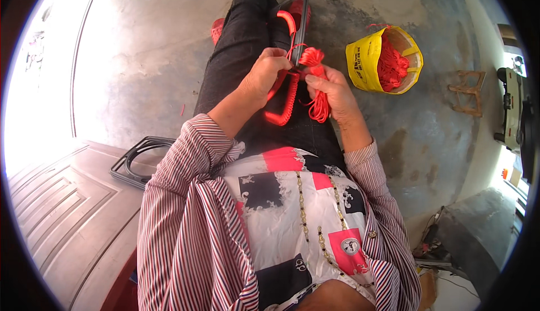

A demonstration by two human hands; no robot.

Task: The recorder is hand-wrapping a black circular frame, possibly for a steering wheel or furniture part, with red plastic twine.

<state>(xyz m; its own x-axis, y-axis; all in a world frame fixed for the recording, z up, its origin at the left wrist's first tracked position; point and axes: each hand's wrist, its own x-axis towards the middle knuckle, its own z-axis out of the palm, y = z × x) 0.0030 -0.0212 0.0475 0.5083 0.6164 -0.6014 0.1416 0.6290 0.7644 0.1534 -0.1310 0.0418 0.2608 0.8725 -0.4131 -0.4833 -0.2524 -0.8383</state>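
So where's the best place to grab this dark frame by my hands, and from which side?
Probably the bare far stretch of the dark frame's right-hand bar, coming from the right: it looks straight and slim enough to close fingers around, and it is free of the red winding to its left.

The 2 arms, both in striped cloth sleeves that leave the wrists bare, bend at the elbow and angle inward: the left arm (177, 181) forward and rightward, the right arm (374, 179) forward and slightly leftward. The bare left hand (269, 72) shows its back, its thumb and index finger meeting in a pinch. Just beside it, the bare right hand (336, 94) is closed in a grip, its thumb laid across the front and pointing leftward.
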